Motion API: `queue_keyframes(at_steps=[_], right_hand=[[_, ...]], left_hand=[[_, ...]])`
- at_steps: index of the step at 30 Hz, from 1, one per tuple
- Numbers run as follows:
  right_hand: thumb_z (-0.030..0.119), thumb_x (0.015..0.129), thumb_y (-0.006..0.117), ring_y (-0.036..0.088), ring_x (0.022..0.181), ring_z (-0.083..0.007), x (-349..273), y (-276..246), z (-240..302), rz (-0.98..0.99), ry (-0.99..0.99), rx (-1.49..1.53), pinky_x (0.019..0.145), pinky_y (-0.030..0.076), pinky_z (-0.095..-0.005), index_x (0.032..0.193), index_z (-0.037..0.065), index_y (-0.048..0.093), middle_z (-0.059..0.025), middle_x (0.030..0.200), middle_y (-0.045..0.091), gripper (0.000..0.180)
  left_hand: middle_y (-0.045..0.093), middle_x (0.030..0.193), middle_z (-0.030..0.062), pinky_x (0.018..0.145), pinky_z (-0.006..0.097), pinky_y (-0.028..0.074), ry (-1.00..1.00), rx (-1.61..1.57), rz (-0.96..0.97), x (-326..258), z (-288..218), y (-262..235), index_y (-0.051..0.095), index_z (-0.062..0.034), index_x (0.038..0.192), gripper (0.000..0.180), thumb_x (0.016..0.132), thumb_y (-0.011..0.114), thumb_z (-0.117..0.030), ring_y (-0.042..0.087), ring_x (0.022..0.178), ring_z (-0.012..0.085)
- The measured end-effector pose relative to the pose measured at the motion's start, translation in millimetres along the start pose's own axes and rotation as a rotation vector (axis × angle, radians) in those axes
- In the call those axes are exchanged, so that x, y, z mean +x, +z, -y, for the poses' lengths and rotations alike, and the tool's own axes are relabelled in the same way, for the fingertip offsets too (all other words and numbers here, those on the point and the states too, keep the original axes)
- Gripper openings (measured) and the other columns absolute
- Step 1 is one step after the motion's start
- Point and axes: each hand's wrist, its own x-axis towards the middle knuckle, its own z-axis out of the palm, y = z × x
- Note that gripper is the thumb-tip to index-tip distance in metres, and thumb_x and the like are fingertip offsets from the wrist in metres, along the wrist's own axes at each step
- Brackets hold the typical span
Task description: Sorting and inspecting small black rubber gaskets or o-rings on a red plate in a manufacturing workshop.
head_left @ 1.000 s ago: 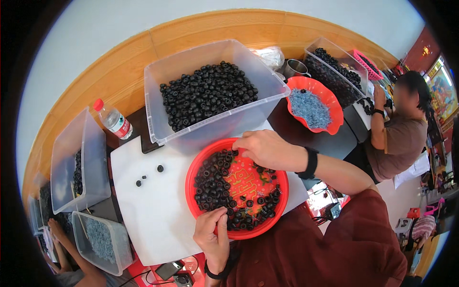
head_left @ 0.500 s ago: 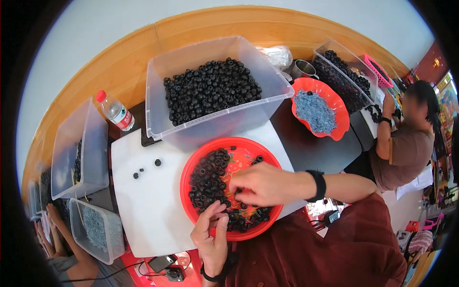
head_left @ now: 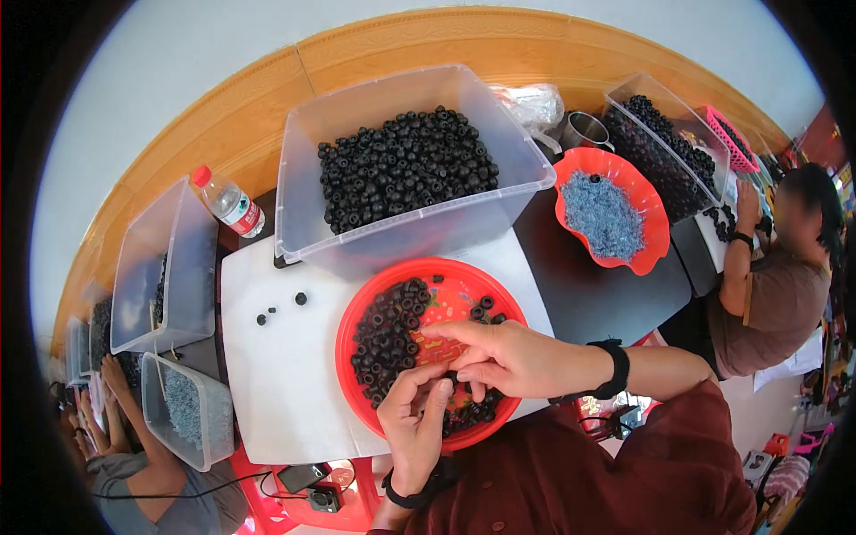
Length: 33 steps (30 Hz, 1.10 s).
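Ahead: your way forward ends at the tall clear plastic bin of black rings (head_left: 401, 169), its wall just beyond the round red plastic tray (head_left: 428, 352).
Left: the flat white board (head_left: 276, 374) lies open; only three loose black rings (head_left: 300, 299) sit on it.
Far left: the clear water bottle with red cap (head_left: 230, 202) and an upright clear side bin (head_left: 165, 267) wall you in.
Right: the bare dark tabletop (head_left: 597, 299) gives room up to the scalloped red bowl of blue pieces (head_left: 611, 214).
Near edge: possibly cramped; your own hands hide it.
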Motion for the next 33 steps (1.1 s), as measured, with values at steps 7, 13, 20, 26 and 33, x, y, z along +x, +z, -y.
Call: queue_keyframes(at_steps=[7, 13, 20, 26, 33], right_hand=[[0.004, 0.093, 0.049, 0.066, 0.074, -0.0148, 14, -20, -5, 0.087, 0.184, 0.231, 0.066, 0.053, -0.0287, 0.134, 0.004, 0.041, -0.0120, 0.092, 0.067, 0.041], [0.005, 0.077, 0.057, 0.064, 0.069, -0.0274, 31, -43, -21, -0.219, -0.220, -1.084, 0.060, 0.051, -0.0368, 0.094, 0.002, 0.060, -0.0150, 0.081, 0.059, 0.017], [0.008, 0.071, 0.057, 0.063, 0.067, -0.0257, 49, -40, -37, -0.158, -0.281, -1.378, 0.060, 0.050, -0.0371, 0.071, 0.000, 0.060, -0.0141, 0.080, 0.056, 0.009], [0.008, 0.070, 0.058, 0.062, 0.065, -0.0239, 50, -49, -41, -0.094, -0.356, -1.401, 0.064, 0.050, -0.0356, 0.068, 0.000, 0.060, -0.0130, 0.080, 0.056, 0.009], [0.009, 0.071, 0.059, 0.062, 0.062, -0.0235, 49, -51, -44, -0.102, -0.353, -1.449, 0.064, 0.048, -0.0341, 0.069, 0.001, 0.060, -0.0135, 0.080, 0.057, 0.008]], left_hand=[[0.062, 0.106, 0.0078, 0.073, 0.022, 0.051, 0.184, 0.057, -0.032, 6, 1, 7, 0.062, 0.0020, 0.103, 0.017, 0.086, 0.062, 0.004, 0.062, 0.090, 0.0112], [0.067, 0.092, 0.0083, 0.075, 0.026, 0.051, -0.066, -0.297, -0.114, 7, 3, 1, 0.062, 0.0008, 0.101, 0.013, 0.089, 0.058, -0.001, 0.063, 0.079, 0.0143], [0.066, 0.099, 0.0083, 0.079, 0.026, 0.051, -0.069, -0.336, -0.058, 8, 2, -5, 0.061, 0.0013, 0.108, 0.019, 0.089, 0.058, 0.002, 0.063, 0.088, 0.0137], [0.062, 0.109, 0.0079, 0.076, 0.025, 0.051, 0.027, -0.054, -0.086, 14, 0, -6, 0.061, 0.0019, 0.109, 0.021, 0.088, 0.059, 0.002, 0.061, 0.087, 0.0137], [0.061, 0.106, 0.0125, 0.072, 0.030, 0.050, 0.200, 0.582, -0.033, 16, -22, 11, 0.065, -0.0018, 0.104, 0.024, 0.081, 0.064, 0.000, 0.063, 0.085, 0.0219]])
